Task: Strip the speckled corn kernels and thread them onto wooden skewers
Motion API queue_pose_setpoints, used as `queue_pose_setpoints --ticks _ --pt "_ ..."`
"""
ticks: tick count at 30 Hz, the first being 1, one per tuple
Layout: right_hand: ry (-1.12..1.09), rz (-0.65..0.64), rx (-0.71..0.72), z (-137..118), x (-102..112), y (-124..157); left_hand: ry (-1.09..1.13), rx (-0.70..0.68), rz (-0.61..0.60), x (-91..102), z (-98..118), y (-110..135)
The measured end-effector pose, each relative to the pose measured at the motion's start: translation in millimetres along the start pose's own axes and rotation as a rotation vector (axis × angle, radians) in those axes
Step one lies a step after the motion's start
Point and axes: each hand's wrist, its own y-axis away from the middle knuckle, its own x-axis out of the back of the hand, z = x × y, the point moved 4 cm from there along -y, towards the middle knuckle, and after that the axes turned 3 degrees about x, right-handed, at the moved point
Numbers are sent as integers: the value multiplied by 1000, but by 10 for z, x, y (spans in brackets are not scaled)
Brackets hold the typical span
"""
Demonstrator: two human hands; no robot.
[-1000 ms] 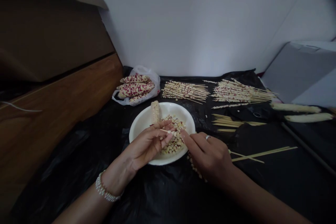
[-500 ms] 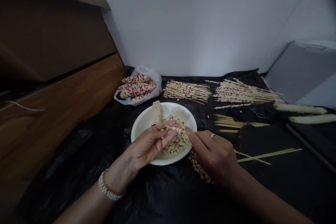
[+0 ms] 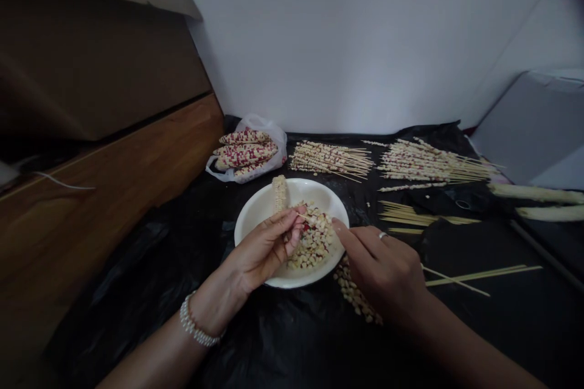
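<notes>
My left hand (image 3: 269,246) is over the bowl, thumb and fingers pinched around the pointed end of a bamboo skewer (image 3: 314,219). Pale kernels are threaded on that skewer, between the two hands. My right hand (image 3: 383,261), knuckles up and wearing a ring, grips the skewer farther along; its fingertips are partly hidden. Beneath them, the white bowl (image 3: 249,225) holds loose cream and dark red corn kernels (image 3: 310,252). A mostly bare corncob (image 3: 280,193) leans on its far rim. More pale kernels (image 3: 356,295) lie on the black plastic sheet beside the bowl, partly under my right hand.
Speckled corncobs (image 3: 246,149) lie in a white plastic bag at the back left. Two piles of kernel-threaded skewers (image 3: 328,158) (image 3: 420,161) stretch along the back. Plain skewers (image 3: 406,214) and two stripped cobs (image 3: 552,214) are at right. A white wall (image 3: 342,42) rises behind.
My left thumb and fingers have closed on the skewer's tip, where the hand was more opened out before. The view has shifted slightly, so everything sits farther right.
</notes>
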Motion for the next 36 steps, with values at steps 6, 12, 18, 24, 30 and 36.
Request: queue_pose_setpoints --ticks 6,12,18,24,30,36 --pt "76 -25 -15 19 -31 18 19 2 0 27 -1 -5" --pt "105 -46 -18 18 -33 21 14 -12 -14 33 0 -12" --pt "71 -51 -11 10 -37 21 36 -4 -32 56 -9 -20" --pt "60 -37 -5 4 -21 11 15 -17 22 50 1 -12" --pt "76 -40 17 -1 0 -10 -24 -38 32 32 7 -7" --pt "116 -33 44 -15 42 -53 -109 -50 61 18 14 10"
